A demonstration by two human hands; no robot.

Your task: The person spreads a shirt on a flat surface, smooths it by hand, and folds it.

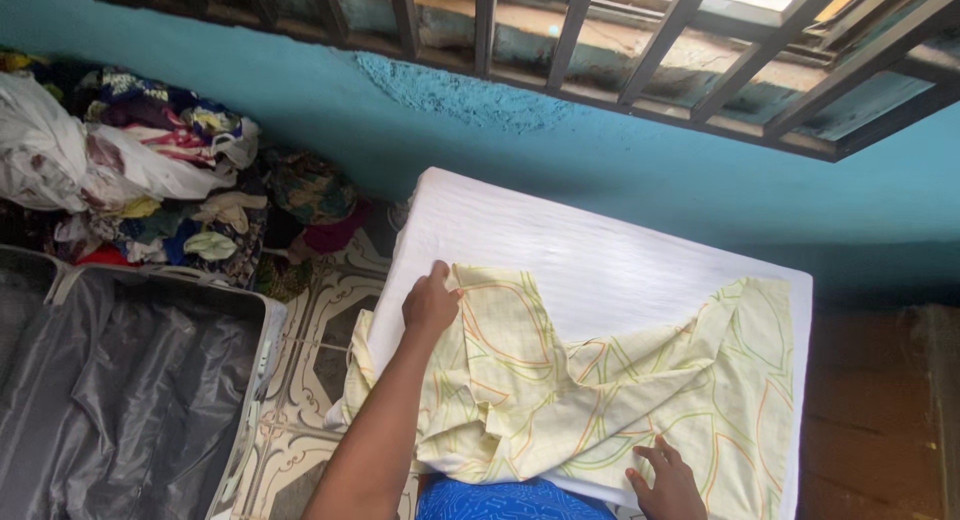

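A pale yellow cloth (600,400) with a green and orange leaf pattern lies crumpled across a white padded board (560,250). My left hand (430,305) rests on the cloth's far left corner, fingers curled over its edge near the board's left side. My right hand (665,480) lies flat with fingers spread on the cloth's near edge, at the bottom of the view. Part of the cloth hangs over the board's left and right edges.
An open grey suitcase (130,380) lies on the patterned tile floor (320,350) to the left. A heap of mixed clothes (150,170) is piled against the turquoise wall (600,170). A barred window (650,40) runs above. Blue fabric (510,500) shows at the bottom.
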